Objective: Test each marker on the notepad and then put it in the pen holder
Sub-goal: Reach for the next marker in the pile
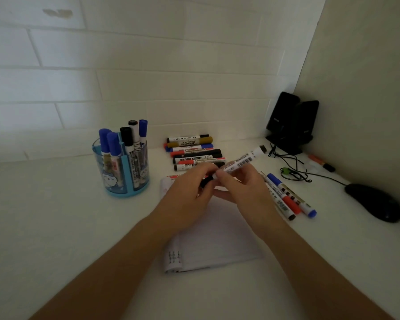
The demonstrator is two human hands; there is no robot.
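My right hand (240, 185) grips a white marker (246, 160) by its barrel, the rear end pointing up and right. My left hand (189, 188) pinches the black cap (206, 181) at the marker's front end. Both hands hover over the far edge of the white notepad (217, 241). A blue pen holder (121, 167) stands to the left with several blue and black capped markers upright in it. A row of several markers (194, 151) lies behind my hands. Three more markers (289, 199) lie to the right of the notepad.
Two black speakers (291, 121) stand in the back right corner with cables (291, 172) trailing forward. A black mouse (374, 202) sits by the right wall. An orange marker (321, 162) lies near the wall. The white desk (56, 215) meets a brick-pattern wall.
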